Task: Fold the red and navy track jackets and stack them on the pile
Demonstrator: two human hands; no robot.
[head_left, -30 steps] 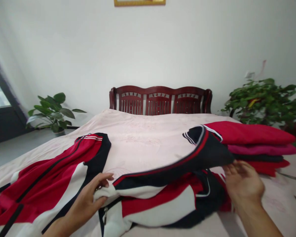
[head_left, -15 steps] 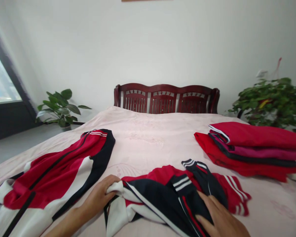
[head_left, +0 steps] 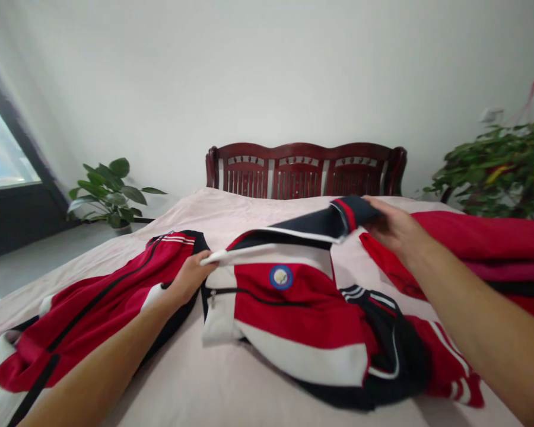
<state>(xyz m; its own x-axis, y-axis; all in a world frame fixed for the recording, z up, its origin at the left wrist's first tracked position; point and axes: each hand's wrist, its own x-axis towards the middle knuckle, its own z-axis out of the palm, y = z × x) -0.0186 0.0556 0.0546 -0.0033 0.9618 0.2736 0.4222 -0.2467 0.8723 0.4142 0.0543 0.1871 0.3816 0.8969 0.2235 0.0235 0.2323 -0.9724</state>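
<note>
A red, white and navy zip jacket (head_left: 289,302) with a round blue badge lies partly spread in front of me. My left hand (head_left: 194,274) pinches its white collar-side edge at the left. Raised to the right, my right hand (head_left: 389,222) grips the jacket's navy sleeve near the cuff, holding it above the bed. Another sleeve and a red part with white stripes rest at the lower right. To the left, close to my left forearm, a second jacket (head_left: 102,290) of the same colours lies flat with its front up.
Folded red and magenta clothes (head_left: 485,243) are stacked at the right, partly behind my right forearm. Pale pink bedding (head_left: 178,379) covers the bed. Beyond stands a dark wooden headboard (head_left: 296,169), with a potted plant (head_left: 109,187) left and a leafy plant (head_left: 493,166) right.
The right hand has risen and moved away from me, lifting the navy sleeve. The left hand has shifted slightly away, and the jacket's badged front now shows.
</note>
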